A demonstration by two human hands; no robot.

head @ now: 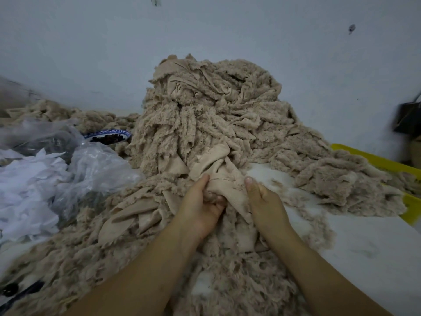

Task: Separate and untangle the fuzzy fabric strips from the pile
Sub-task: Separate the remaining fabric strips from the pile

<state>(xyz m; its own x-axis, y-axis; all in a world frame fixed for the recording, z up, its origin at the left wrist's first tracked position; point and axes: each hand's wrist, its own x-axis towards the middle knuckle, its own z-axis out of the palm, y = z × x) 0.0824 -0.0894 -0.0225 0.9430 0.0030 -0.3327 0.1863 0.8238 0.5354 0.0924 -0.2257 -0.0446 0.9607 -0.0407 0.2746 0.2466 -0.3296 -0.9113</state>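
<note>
A tall pile of beige fuzzy fabric strips (211, 115) rises against the wall at the centre, and loose strips spill toward me over the table. One strip (224, 181), smooth side up, runs down from the foot of the pile between my hands. My left hand (200, 201) is closed around its left edge, fingers curled under the cloth. My right hand (264, 201) pinches its right edge, thumb on top. More strips lie flat under my forearms.
Clear plastic bags (91, 169) with white fabric scraps (27, 192) lie at the left. A blue-patterned bowl (109, 136) of dark bits sits behind them. A yellow crate edge (373, 160) shows at the right, a black bag (407, 117) beyond it. Bare white tabletop (364, 236) lies at the right.
</note>
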